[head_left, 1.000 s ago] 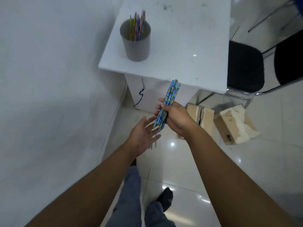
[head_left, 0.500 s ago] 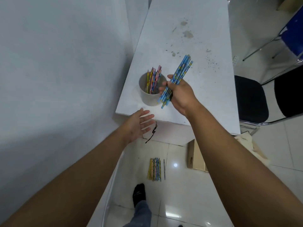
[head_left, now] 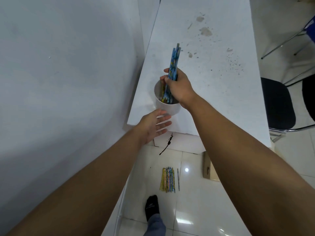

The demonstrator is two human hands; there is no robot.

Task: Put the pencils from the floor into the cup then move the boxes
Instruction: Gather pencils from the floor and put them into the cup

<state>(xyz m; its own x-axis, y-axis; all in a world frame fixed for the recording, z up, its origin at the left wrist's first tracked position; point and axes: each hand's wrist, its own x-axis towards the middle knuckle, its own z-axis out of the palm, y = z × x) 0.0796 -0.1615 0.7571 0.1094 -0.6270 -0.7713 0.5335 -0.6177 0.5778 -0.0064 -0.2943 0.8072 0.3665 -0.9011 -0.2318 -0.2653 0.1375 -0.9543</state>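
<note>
From the head camera, the right hand (head_left: 179, 86) is closed around a bundle of blue patterned pencils (head_left: 173, 65), gripping it near the middle. The bundle stands nearly upright: its upper ends rise well above the fist, and its lower ends dip inside the mouth of the grey cup (head_left: 167, 106). The cup sits directly beneath the right hand, near the close corner of the white table (head_left: 213, 79), and the hand covers part of its rim.

The left hand (head_left: 154, 126) is empty, palm up and fingers spread loosely. It hovers just below and to the left of the cup, its fingertips near the cup's base; whether they touch it cannot be told.

Far below both hands, on the tiled floor (head_left: 196, 210), a second batch of pencils (head_left: 167, 179) lies side by side in a neat row, with one more pencil lying just to its right. This row is between the two forearms. A cardboard box (head_left: 207, 165) lies on the floor beside the right forearm, which hides most of it. A black-socked foot (head_left: 152, 206) stands nearer than the floor pencils, below the left forearm
</note>
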